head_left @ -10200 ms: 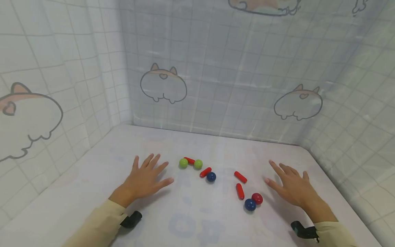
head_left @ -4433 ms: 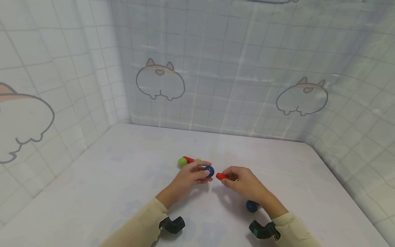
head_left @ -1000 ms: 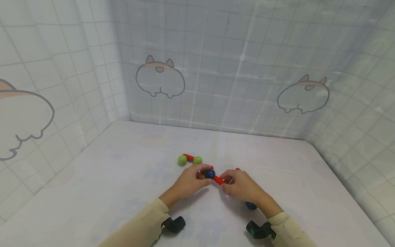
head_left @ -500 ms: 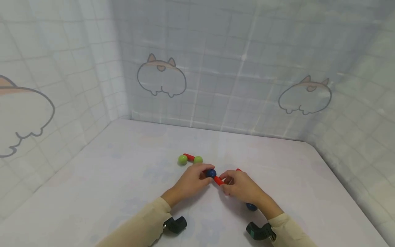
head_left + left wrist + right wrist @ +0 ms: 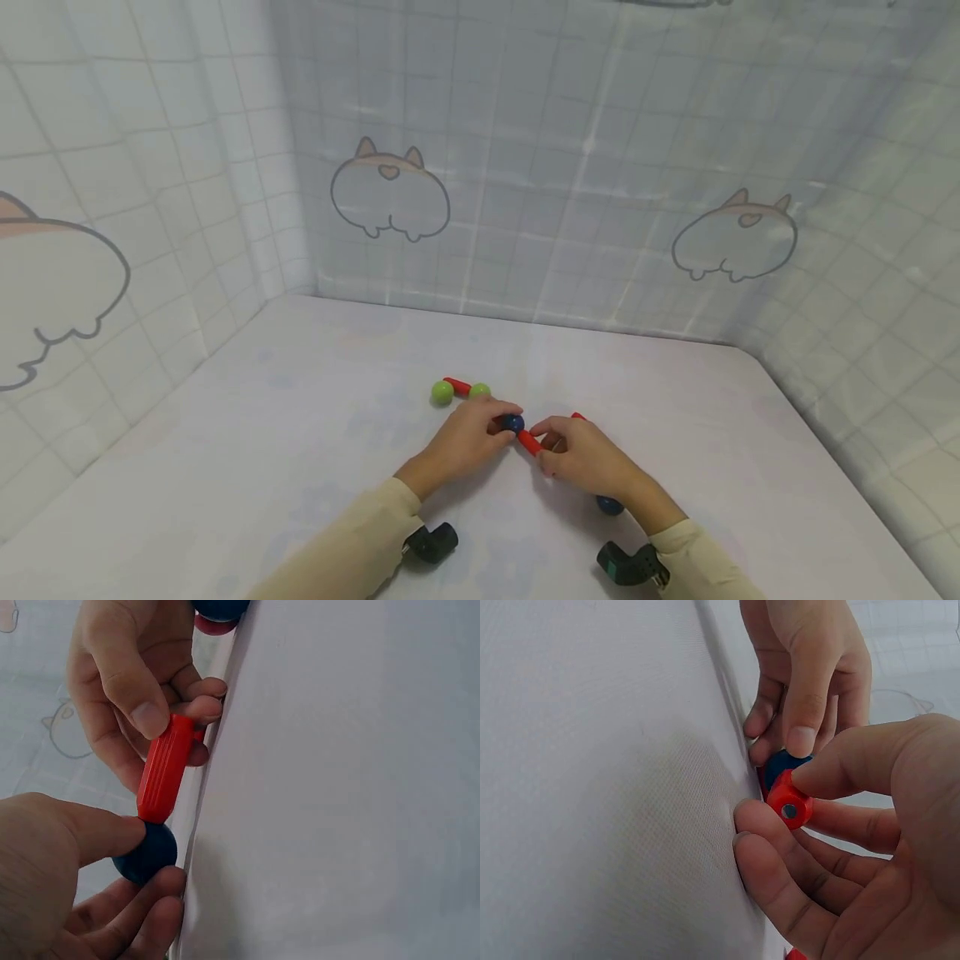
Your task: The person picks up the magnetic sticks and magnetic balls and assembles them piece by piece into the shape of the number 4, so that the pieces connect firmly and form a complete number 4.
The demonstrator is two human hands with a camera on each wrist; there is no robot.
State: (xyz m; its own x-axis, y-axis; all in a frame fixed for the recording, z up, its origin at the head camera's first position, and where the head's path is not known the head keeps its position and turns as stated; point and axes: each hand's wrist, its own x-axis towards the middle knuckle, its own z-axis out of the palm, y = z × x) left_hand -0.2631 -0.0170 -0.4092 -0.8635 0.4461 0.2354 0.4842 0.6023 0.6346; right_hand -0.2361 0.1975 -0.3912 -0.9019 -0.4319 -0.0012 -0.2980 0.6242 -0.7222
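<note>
The left hand (image 5: 467, 439) pinches a dark blue ball (image 5: 513, 423) between thumb and fingers. A red rod (image 5: 530, 442) is gripped at its near end by the right hand (image 5: 588, 457). In the left wrist view the rod (image 5: 165, 769) touches the ball (image 5: 148, 853) end-on. The right wrist view shows a small metal disc in the free end of the rod (image 5: 790, 806), with the ball (image 5: 783, 766) behind it. Another red piece, mostly hidden, shows behind the ball in that view.
Two green balls, one at the left (image 5: 442, 392) and one partly behind the left hand (image 5: 480, 391), lie by a red rod (image 5: 457, 386). Another red rod (image 5: 578, 416) lies behind the right hand. A second blue ball (image 5: 610, 505) sits under the right forearm.
Over the last seconds both hands have come together from apart, taking hold of the blue ball and a red rod, which now touch. In the last half second the hands have barely moved.
</note>
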